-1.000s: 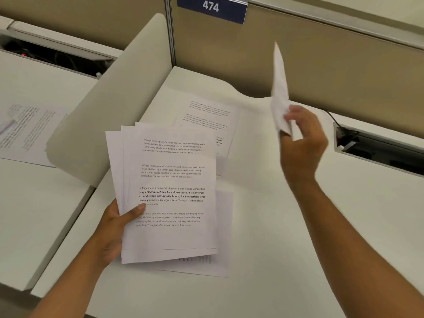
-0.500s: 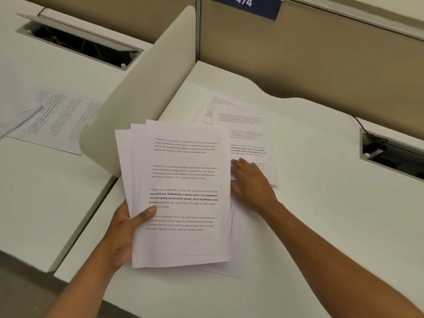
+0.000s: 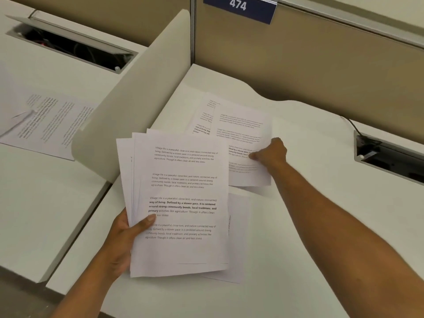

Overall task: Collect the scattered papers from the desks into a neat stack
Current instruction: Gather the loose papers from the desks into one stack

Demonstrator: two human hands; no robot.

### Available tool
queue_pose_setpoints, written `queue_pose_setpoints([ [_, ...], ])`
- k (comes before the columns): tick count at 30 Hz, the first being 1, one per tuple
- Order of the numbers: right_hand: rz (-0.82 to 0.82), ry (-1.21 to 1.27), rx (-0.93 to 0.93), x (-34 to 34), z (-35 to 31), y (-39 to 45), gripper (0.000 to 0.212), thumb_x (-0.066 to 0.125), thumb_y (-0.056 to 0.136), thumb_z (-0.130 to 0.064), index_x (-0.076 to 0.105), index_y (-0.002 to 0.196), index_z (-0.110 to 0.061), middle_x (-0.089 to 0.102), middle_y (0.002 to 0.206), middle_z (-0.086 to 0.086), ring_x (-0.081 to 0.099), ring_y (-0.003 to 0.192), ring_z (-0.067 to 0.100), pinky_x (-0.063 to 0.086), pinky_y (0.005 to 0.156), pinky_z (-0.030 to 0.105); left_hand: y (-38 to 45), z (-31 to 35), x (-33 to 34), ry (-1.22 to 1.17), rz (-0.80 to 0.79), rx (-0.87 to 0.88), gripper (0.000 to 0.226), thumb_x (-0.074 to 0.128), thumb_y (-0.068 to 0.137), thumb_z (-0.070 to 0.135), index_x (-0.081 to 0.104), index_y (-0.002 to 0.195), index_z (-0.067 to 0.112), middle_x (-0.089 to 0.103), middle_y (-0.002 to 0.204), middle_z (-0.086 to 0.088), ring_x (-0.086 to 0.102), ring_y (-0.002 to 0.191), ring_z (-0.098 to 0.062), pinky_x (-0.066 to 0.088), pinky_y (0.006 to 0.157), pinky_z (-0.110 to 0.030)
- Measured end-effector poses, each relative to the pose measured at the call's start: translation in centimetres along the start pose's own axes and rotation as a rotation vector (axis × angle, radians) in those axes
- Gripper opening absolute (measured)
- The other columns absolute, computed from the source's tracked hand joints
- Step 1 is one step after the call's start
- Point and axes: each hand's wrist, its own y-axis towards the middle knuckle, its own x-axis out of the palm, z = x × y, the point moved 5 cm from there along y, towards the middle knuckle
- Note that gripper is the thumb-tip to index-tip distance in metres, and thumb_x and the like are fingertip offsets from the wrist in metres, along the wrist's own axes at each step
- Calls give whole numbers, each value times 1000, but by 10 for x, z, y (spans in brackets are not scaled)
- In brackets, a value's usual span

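My left hand (image 3: 125, 235) grips a fanned stack of printed sheets (image 3: 181, 203) at its lower left edge, thumb on top, held above the white desk (image 3: 309, 226). My right hand (image 3: 270, 151) reaches forward and pinches the right edge of a loose printed sheet (image 3: 243, 134) lying on the desk. Another sheet (image 3: 204, 115) lies partly under that one, toward the back. One more sheet (image 3: 238, 237) lies flat on the desk beneath the held stack, mostly hidden. On the neighbouring desk to the left lies a further printed sheet (image 3: 46, 120).
A rounded cream divider panel (image 3: 137, 92) separates the two desks. Tan partition walls rise behind, with a blue "474" sign (image 3: 238, 6). Open cable trays sit at the back left (image 3: 75, 47) and at the right (image 3: 390, 157), with a black cable there.
One second ago my right hand held a sheet up in the air; it laid it on the desk sheets, then slid to the right edge of the top sheet and pinched it.
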Motion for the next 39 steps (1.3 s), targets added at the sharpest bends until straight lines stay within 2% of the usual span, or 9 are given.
queue_pose_setpoints([
  [7, -31, 140, 67, 35, -21, 3, 63, 96, 68, -18, 69, 123, -3, 72, 130, 14, 70, 118, 34, 58, 98, 38, 1, -2, 3, 22, -9, -13, 57, 84, 82, 15, 73, 138, 17, 84, 130, -14, 84, 111, -36, 71, 80, -43],
  [12, 77, -47, 88, 59, -39, -7, 80, 91, 76, -20, 44, 139, -9, 47, 145, 16, 55, 130, 35, 49, 98, 37, 1, -2, 3, 28, 2, -23, 56, 83, 83, 15, 74, 138, 17, 84, 130, -14, 84, 111, -36, 71, 79, -42],
  [15, 59, 117, 96, 61, -38, -3, 81, 93, 72, -8, 43, 136, -4, 58, 138, 19, 64, 122, 38, 55, 99, 43, 1, -1, 4, 22, 5, -21, 51, 84, 83, 15, 76, 134, 20, 85, 129, -13, 85, 110, -35, 71, 78, -41],
  [20, 17, 184, 96, 54, -26, 7, 26, 77, 76, 6, 55, 73, -8, 59, 75, 5, 58, 81, 29, 53, 61, 28, -1, -3, 10, 23, 3, -39, 46, 85, 81, 16, 80, 127, 23, 85, 129, -14, 84, 110, -35, 71, 77, -41],
  [22, 11, 179, 34, 48, -22, 7, 8, 74, 83, 1, 69, 89, 1, 72, 91, 13, 70, 89, 34, 63, 73, 36, -1, -3, 11, 30, -2, -43, 42, 85, 82, 16, 83, 122, 26, 85, 128, -13, 85, 109, -35, 71, 78, -41],
  [24, 6, 222, -24, 35, -16, 8, 31, 75, 90, -9, 71, 119, 3, 75, 120, 18, 72, 110, 37, 60, 98, 44, 0, -3, 11, 34, -3, -43, 44, 85, 82, 16, 82, 125, 25, 85, 127, -12, 85, 109, -34, 71, 78, -41],
  [27, 43, 289, -97, -3, 1, 5, 40, 74, 96, -19, 67, 132, -3, 71, 134, 16, 68, 121, 35, 54, 108, 45, 2, -2, 12, 34, 9, -35, 54, 85, 81, 17, 75, 134, 19, 85, 128, -13, 84, 109, -35, 71, 78, -43],
  [34, 184, 448, -145, -118, 72, -36, 33, 68, 101, -32, 71, 128, -14, 77, 116, 0, 73, 100, 23, 55, 92, 33, 8, 1, 32, 25, 21, -6, 55, 86, 79, 18, 74, 133, 20, 86, 126, -10, 84, 109, -34, 71, 78, -42],
  [39, 114, 541, -147, -126, 100, -111, 12, 68, 102, -26, 77, 106, -20, 82, 91, -19, 79, 80, 2, 60, 65, 16, 13, 2, 59, 6, 34, 19, 45, 83, 88, 9, 75, 131, 22, 87, 124, -8, 84, 110, -33, 71, 83, -42],
])
